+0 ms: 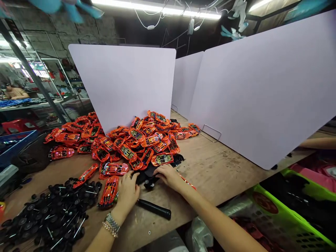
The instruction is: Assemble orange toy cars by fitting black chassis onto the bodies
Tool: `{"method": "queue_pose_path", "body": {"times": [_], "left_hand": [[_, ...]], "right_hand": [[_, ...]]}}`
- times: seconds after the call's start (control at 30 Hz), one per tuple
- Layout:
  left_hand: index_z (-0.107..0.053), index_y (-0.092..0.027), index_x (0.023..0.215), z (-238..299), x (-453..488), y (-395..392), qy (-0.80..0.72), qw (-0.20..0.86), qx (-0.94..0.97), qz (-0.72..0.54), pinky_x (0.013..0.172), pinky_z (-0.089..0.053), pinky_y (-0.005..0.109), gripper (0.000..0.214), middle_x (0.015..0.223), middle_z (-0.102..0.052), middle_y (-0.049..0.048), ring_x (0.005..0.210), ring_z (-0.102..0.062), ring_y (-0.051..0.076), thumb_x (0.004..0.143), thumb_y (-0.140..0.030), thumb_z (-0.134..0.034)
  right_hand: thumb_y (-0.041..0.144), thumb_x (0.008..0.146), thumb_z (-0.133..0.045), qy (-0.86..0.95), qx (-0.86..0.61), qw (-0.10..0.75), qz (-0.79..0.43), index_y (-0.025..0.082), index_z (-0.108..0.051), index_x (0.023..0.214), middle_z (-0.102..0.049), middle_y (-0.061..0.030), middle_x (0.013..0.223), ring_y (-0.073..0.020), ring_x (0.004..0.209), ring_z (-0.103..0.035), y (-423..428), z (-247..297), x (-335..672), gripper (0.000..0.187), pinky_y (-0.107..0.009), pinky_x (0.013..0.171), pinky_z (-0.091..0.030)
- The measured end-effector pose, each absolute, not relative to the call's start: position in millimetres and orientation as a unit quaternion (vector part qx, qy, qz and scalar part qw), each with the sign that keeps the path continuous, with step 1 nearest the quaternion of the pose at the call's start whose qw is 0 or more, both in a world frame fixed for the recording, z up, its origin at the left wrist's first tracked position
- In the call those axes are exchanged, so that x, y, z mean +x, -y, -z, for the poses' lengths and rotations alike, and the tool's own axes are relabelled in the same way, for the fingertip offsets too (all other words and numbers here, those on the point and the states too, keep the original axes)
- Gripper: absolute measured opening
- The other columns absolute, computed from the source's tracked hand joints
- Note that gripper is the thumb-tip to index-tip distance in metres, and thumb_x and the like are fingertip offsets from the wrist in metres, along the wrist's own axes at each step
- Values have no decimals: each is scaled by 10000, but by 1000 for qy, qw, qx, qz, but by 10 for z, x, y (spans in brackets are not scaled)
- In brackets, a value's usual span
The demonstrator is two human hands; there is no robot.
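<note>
In the middle of the workbench, my left hand (127, 191) is closed at the left end of a black plastic toy car chassis (141, 176). My right hand (170, 177) pinches its other end, where a small black wheel (149, 184) shows; the fingers hide part of the piece. Just below lies a tool with a ribbed black handle (154, 209), its head out of sight by my left hand. An orange toy car body (109, 191) rests left of that hand. Beyond both hands rises a heap of orange car bodies (136, 141).
Black wheels on metal axles (49, 213) are piled at the front left. White divider panels (126, 84) stand behind the heap and along the right (257, 87). A green basket (291, 213) sits below the bench edge. Another person's forearm (319, 142) shows at far right.
</note>
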State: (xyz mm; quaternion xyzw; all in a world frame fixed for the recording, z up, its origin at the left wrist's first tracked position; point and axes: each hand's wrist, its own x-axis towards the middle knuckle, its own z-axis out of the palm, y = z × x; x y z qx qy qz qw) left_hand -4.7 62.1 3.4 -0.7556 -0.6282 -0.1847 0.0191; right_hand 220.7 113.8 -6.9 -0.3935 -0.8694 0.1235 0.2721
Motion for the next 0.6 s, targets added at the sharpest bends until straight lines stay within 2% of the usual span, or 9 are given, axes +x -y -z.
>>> {"method": "queue_pose_path", "body": {"times": [0.07, 0.17, 0.23, 0.3, 0.37, 0.43, 0.5, 0.6], "left_hand": [[-564, -189, 1283, -104, -5, -599, 605, -34, -758, 243, 1013, -415, 477, 465, 1320, -588, 152, 1248, -523, 312, 824, -139, -511], [-455, -226, 1409, -137, 65, -553, 556, -207, -743, 309, 924, -479, 419, 621, 1154, -701, 114, 1060, -659, 294, 802, -224, -587], [-471, -250, 1411, -107, 61, -514, 559, -279, -704, 339, 880, -494, 413, 627, 1076, -739, 100, 980, -697, 301, 795, -235, -592], [-585, -258, 1306, -61, 4, -464, 571, -300, -653, 397, 938, -474, 428, 509, 1128, -735, 102, 1051, -679, 311, 797, -263, -598], [-692, -235, 1122, -21, -89, -389, 581, -320, -588, 462, 988, -456, 436, 376, 1125, -738, 108, 1096, -656, 319, 760, -333, -664], [-725, -205, 968, 5, -195, -278, 586, -371, -510, 509, 978, -474, 434, 344, 1046, -753, 117, 1070, -661, 327, 692, -409, -742], [-720, -185, 960, 24, -297, -137, 571, -445, -419, 547, 947, -502, 411, 429, 1017, -756, 116, 1060, -668, 319, 640, -462, -792], [-680, -177, 1116, 55, -423, 64, 560, -524, -286, 575, 858, -545, 370, 599, 1053, -754, 112, 1015, -693, 294, 628, -496, -817]], "right_hand": [[171, 935, -601, 878, -360, 286, -131, 234, -684, 991, -726, -38, 1004, -197, 980, -636, -1133, 45, 2121, 119, -315, 869, -412], [195, 937, -608, 885, -315, 304, -156, 243, -681, 1022, -718, -31, 1021, -191, 972, -635, -1051, -18, 1941, 122, -311, 875, -429], [212, 938, -607, 882, -292, 321, -184, 244, -661, 1084, -698, -33, 1069, -181, 997, -627, -1036, -67, 1860, 159, -298, 888, -447], [183, 944, -572, 869, -317, 337, -175, 244, -639, 1158, -657, -62, 1157, -190, 1057, -602, -1106, -106, 1837, 231, -311, 915, -451], [108, 928, -539, 854, -386, 327, -122, 245, -636, 1192, -597, -107, 1276, -236, 1161, -546, -1257, -128, 1855, 313, -389, 982, -415], [55, 889, -551, 848, -432, 296, -80, 228, -676, 1126, -581, -138, 1311, -295, 1232, -491, -1446, -145, 1885, 319, -485, 1031, -351], [74, 863, -611, 860, -425, 268, -85, 202, -711, 1003, -646, -137, 1206, -319, 1213, -502, -1632, -189, 1909, 214, -520, 1036, -330], [168, 867, -662, 889, -366, 244, -129, 200, -714, 878, -717, -55, 942, -232, 980, -619, -1908, -363, 1908, 62, -393, 931, -439]]}}
